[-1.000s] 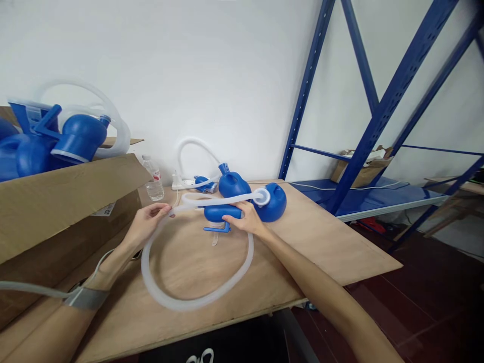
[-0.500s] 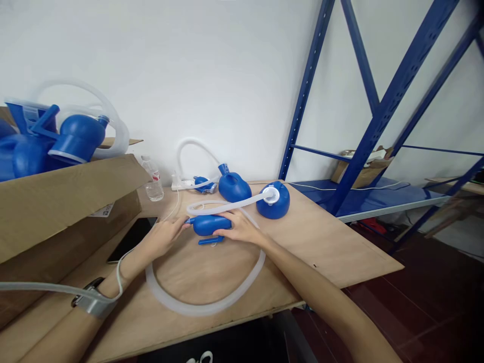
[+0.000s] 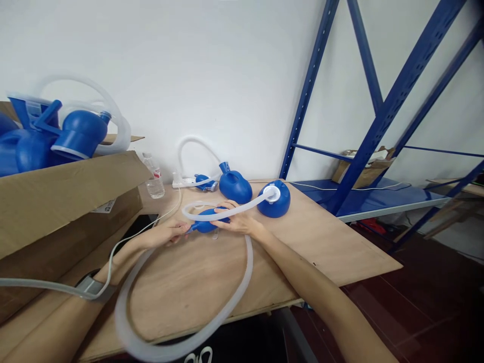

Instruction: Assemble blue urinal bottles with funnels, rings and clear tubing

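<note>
A small blue plastic part (image 3: 205,226) lies between my hands above the wooden table (image 3: 302,237). The fingers of my left hand (image 3: 174,233) are closed on its narrow tip. My right hand (image 3: 236,222) wraps over its wider end. A translucent white hose (image 3: 223,313) loops across the table below my hands, and its lower bend hangs past the front edge. The hose's upper stretch passes over the blue part and runs to the white cap of a round blue container (image 3: 275,207).
At the left is an open cardboard box (image 3: 71,201) holding blue containers (image 3: 81,133). A phone (image 3: 138,227), a clear bottle (image 3: 154,181), a power strip (image 3: 181,183) and another blue container (image 3: 235,187) are on the table. Blue shelving (image 3: 363,146) rises at the right.
The hose loop has swung left and toward me, now past the table edge. The blue part has turned, its handle no longer showing below it. My right hand has shifted slightly onto its top.
</note>
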Tool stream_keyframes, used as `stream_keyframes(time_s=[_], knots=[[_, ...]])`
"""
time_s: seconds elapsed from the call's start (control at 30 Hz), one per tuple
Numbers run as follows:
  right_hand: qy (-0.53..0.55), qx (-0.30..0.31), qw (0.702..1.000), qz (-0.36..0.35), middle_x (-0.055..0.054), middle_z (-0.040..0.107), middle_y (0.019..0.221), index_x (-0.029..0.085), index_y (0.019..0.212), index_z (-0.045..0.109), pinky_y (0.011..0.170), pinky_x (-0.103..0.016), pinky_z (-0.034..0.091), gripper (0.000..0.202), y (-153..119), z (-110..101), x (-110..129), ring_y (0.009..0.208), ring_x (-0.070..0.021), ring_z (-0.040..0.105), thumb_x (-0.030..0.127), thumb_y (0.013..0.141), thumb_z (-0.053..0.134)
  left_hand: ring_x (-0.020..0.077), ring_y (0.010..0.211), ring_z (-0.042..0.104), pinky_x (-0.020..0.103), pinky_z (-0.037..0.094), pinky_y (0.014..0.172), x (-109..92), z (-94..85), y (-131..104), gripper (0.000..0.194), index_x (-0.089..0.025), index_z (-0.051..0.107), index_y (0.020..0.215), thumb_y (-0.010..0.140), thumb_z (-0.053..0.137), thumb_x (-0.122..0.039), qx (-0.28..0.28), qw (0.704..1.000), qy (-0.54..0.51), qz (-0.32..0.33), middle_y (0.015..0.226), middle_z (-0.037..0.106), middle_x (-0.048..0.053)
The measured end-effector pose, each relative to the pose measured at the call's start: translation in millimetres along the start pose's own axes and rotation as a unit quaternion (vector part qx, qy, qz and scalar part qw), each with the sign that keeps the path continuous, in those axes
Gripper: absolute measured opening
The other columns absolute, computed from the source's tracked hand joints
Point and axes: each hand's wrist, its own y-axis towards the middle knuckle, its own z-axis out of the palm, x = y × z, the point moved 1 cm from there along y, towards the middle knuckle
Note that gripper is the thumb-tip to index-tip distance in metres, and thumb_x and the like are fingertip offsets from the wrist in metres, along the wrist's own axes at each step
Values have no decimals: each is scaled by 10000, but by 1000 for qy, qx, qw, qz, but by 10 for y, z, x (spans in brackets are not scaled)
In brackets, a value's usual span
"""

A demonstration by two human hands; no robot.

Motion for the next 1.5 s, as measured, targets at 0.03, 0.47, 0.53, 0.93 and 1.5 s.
stream_keyframes(time_s=[0.03,0.47,0.53,0.93,1.5], knots=[[4,-4,1000,17,-71,704,1269,340,1230,749,1076,-501,520,242,18,31,-3,1225,-262,625,307,1025,624,107,462,259,257,183,441,-10,-7,-19,578,-214,626,687,746,675,-787,14,999,-35,-25,523,390,-34],[74,69,989,105,-116,653,1164,221,1368,669,923,-416,566,519,177,-370,8,1063,-277,627,330,876,792,169,601,485,261,351,569,-141,5,-39,393,-232,664,790,861,639,-618,-142,963,174,150,631,556,-4],[151,68,976,140,-106,670,1145,196,1334,684,894,-396,582,569,172,-476,2,1018,-267,646,417,831,828,205,632,571,277,376,601,-46,-75,-55,305,-235,667,855,943,560,-507,-192,915,314,162,657,610,26],[271,73,908,311,-105,659,1392,272,1522,548,1140,-469,485,829,-165,-428,-84,1302,-309,629,541,796,846,415,1246,590,515,432,1017,159,-62,64,617,-123,565,1452,1035,404,-548,-399,730,526,177,1420,582,294],[233,82,829,502,-165,293,1689,255,1695,162,1259,-598,285,931,-67,49,-58,1568,-411,294,360,924,673,315,1222,623,395,475,1050,-187,653,-342,365,-270,738,1144,839,805,-457,92,895,371,230,1280,649,86]])
